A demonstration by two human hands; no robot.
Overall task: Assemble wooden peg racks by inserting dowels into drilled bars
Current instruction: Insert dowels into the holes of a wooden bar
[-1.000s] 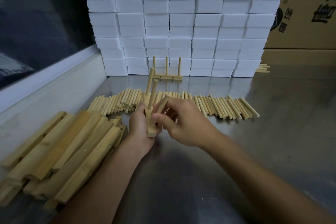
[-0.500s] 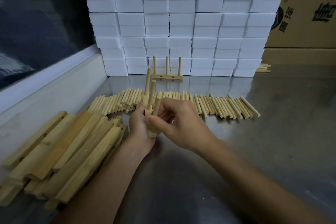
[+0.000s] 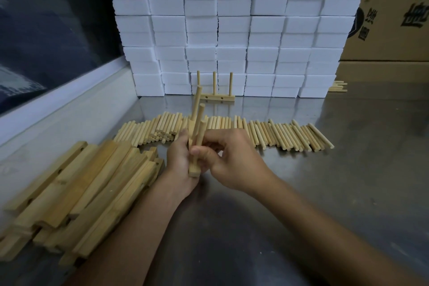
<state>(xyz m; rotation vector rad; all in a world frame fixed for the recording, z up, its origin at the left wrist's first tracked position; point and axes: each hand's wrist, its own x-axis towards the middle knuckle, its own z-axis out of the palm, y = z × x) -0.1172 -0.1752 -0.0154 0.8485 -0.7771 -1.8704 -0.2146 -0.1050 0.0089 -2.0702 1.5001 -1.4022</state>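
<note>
- At centre of the head view, above the steel table [image 3: 301,204], the left hand [image 3: 180,160] grips a drilled bar [image 3: 193,167] stood on end, fingers curled round its far side; judged purpose is to hold the hole face towards the working hand.
- Two dowels [image 3: 197,105] already stand out of the bar, angled up and away from the person.
- Right hand [image 3: 228,160] pinches a third dowel [image 3: 201,133] between thumb and fingers, low on the shaft and beside the bar; the low grip appears meant to steer the tip into the nearest hole. Whether the tip is seated cannot be told, as thumb and bar hide the joint.
- Both hands are together, touching or nearly so at the bar.
- Behind the hands, a row of loose dowels [image 3: 278,134] lies side by side across the table, within reach of the right hand, evidently as feed stock.
- At left, a pile of bars [image 3: 76,193] lies just beside the left forearm, evidently stock for that hand.
- At the back, a finished rack [image 3: 217,97] with three upright pegs stands against the stacked white boxes [image 3: 232,25], well apart from the work.
- A cardboard carton [image 3: 394,18] stands at right rear.
- Judgement: this rack is on its last peg.
</note>
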